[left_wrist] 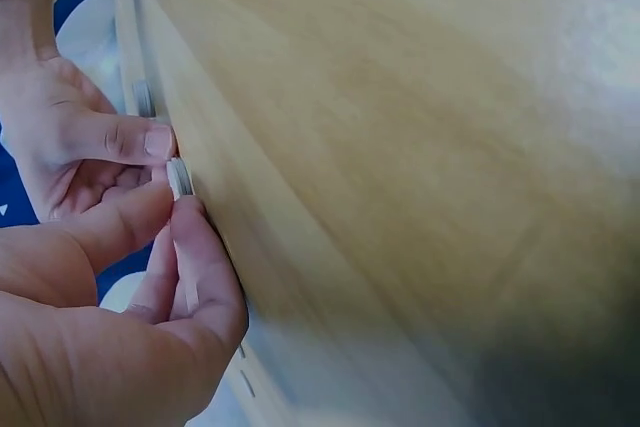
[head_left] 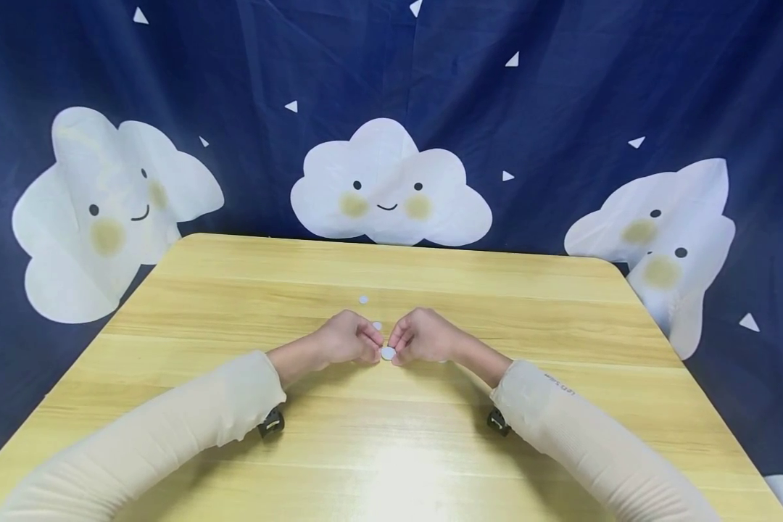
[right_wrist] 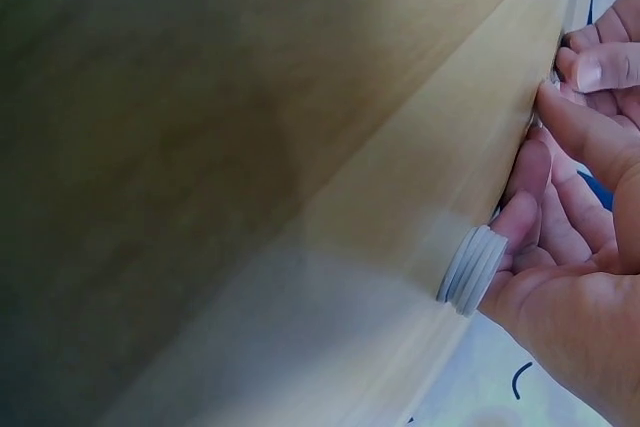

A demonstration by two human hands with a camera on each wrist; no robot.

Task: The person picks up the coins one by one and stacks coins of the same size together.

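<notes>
A small stack of thin white discs (head_left: 388, 353) stands low over the tabletop, between the fingertips of both hands. My left hand (head_left: 351, 338) pinches it from the left; in the left wrist view the layered discs (left_wrist: 180, 177) show between thumb and fingers. From the other side my right hand (head_left: 425, 336) pinches its edge with thumb and fingertips. In the right wrist view my fingers partly hide it. A taller stack of white discs (right_wrist: 473, 269) sits on the table beside my right hand (right_wrist: 575, 237), mostly hidden behind that hand in the head view.
Two more white discs lie beyond the hands, one near the left fingers (head_left: 377, 326) and one farther back (head_left: 363, 299). The wooden table (head_left: 391, 442) ends at a dark blue cloth (head_left: 248, 181) with cloud faces. A dark wrist device (head_left: 272, 423) hangs under each sleeve.
</notes>
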